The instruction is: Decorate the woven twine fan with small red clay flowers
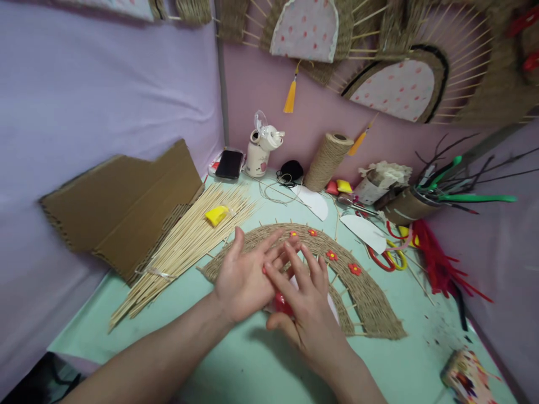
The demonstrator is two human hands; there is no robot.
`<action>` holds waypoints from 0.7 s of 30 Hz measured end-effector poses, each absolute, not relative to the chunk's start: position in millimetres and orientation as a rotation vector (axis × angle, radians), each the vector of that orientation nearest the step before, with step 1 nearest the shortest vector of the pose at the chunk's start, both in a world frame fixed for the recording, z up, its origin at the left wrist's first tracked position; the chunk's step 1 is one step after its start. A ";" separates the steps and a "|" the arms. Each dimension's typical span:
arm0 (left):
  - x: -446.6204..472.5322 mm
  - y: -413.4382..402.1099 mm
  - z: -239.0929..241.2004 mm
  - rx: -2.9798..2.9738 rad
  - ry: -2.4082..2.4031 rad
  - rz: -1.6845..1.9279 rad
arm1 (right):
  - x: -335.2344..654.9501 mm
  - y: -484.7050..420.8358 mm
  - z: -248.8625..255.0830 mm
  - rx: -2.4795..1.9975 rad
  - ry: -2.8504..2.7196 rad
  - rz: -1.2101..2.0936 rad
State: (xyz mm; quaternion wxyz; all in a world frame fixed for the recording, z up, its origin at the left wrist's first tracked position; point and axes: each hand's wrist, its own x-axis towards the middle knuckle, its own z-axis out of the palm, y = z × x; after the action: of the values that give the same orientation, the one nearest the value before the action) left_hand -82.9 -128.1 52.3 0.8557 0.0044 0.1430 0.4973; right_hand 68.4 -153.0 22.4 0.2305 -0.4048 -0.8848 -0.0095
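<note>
My left hand (248, 275) is palm up and flat, its fingers stretched to the right. On its palm sits a tiny red bit of clay (264, 270), with the index fingertip of my right hand (309, 303) against it. That hand is spread, palm down, its fingers crossing those of my left. Beneath both lies a woven twine arch (370, 303) on thin sticks, decorated with several small red flowers (332, 255) with yellow centres. A glossy red lump (283, 304) shows between my hands, partly covered by the right one.
Left of the arch lie bamboo sticks (185, 241) with a yellow clay packet (217, 215) on top, and cardboard (126, 202). Behind stand a white bottle (256, 157) and a twine spool (328, 163). On the right are scissors (396, 255), red pipe cleaners (435, 264) and a tool holder (408, 206).
</note>
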 end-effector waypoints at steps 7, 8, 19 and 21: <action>-82.6 -128.1 52.3 0.007 0.312 0.962 | 67.1 -155.1 28.8 -1.012 -2.412 0.039; -82.9 -128.0 52.4 0.016 0.324 0.989 | 66.7 -155.3 29.8 -1.015 -2.376 0.054; -74.5 -134.1 53.8 0.000 0.344 0.918 | 62.4 -152.2 35.9 -1.013 -2.072 0.171; -76.1 -133.4 54.5 0.002 0.363 0.913 | 66.0 -152.2 39.4 -1.014 -2.059 0.164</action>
State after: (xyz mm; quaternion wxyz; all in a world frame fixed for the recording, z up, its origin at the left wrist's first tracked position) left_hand -76.1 -133.4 54.5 0.8818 0.0010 0.1745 0.4382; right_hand 66.0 -152.2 39.4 0.4082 -0.4022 -0.8169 0.0653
